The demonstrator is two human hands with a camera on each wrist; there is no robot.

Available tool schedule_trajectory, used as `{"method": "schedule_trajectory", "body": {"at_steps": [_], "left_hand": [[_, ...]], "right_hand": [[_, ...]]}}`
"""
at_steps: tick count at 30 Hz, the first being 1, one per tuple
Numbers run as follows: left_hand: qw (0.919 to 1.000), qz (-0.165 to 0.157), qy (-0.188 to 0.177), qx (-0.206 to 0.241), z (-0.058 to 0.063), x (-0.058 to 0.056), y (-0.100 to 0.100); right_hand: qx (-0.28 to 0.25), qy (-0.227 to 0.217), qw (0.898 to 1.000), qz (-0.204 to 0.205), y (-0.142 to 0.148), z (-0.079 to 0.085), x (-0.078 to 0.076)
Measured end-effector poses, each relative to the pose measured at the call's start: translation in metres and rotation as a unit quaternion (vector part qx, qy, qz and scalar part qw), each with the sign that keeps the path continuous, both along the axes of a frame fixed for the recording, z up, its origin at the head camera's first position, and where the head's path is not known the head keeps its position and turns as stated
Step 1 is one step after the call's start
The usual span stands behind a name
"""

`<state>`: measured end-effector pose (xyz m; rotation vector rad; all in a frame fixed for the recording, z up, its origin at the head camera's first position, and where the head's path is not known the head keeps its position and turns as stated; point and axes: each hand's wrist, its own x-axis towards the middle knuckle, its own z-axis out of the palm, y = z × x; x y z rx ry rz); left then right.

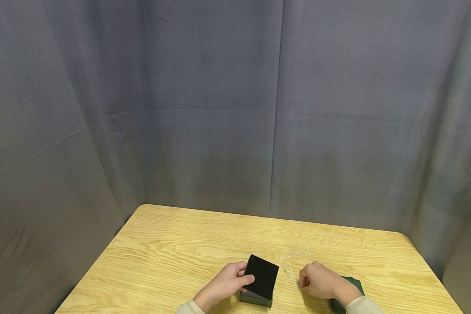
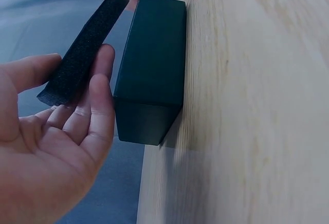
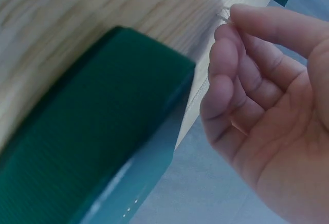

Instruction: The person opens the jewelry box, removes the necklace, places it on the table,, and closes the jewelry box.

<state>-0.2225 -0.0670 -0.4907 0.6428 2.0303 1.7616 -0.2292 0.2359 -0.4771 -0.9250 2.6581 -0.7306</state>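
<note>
My left hand (image 1: 226, 281) pinches a black foam pad (image 1: 264, 272) between thumb and fingers. The pad is tilted above a dark green box (image 1: 256, 300), which stands on the table. In the left wrist view the foam (image 2: 85, 49) shows its thick edge beside the green box wall (image 2: 154, 54). To the right, my right hand (image 1: 319, 280) pinches one end of a thin silvery chain (image 1: 285, 266) at its fingertips. The chain's other end lies in a bent line on the wood. Only a tiny bit of it shows at the fingertips in the right wrist view.
A second green box part (image 1: 353, 283), probably the lid, lies under and beside my right wrist. The wooden table (image 1: 180, 244) has rounded far corners. Grey curtains (image 1: 212, 109) hang behind it and along both sides.
</note>
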Motion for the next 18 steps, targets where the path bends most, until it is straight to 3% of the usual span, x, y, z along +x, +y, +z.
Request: {"method": "schedule_trajectory", "body": {"at_steps": [18], "left_hand": [[0.9997, 0.024, -0.006, -0.009, -0.0006, 0.0017, 0.0019]], "right_hand": [[0.001, -0.009, 1.000, -0.011, 0.0026, -0.0021, 0.0005]]}}
